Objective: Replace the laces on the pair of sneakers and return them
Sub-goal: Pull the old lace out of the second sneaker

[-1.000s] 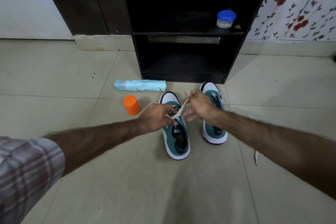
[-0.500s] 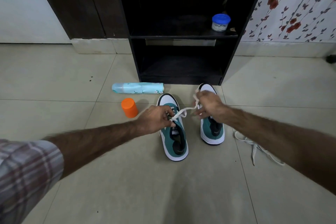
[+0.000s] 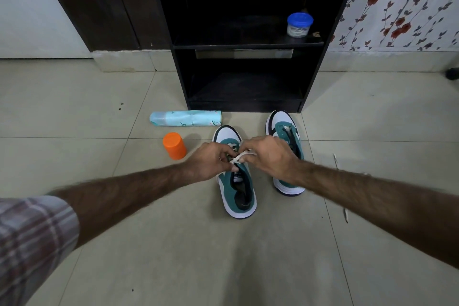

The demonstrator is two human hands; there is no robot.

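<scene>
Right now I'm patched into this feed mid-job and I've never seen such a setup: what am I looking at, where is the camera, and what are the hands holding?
There is no machine here: a person works with two bare hands, and the single picture comes from a wide-angle camera worn on their head, looking forward and down at a tiled floor. The left hand and right hand both pinch a white shoelace over the nearer green-and-white sneaker. The second sneaker stands just to its right. On the floor to the left lie a pale blue spray can on its side and an upright orange cap. Behind stands a dark open shelf unit with a blue-lidded jar on its shelf.
</scene>
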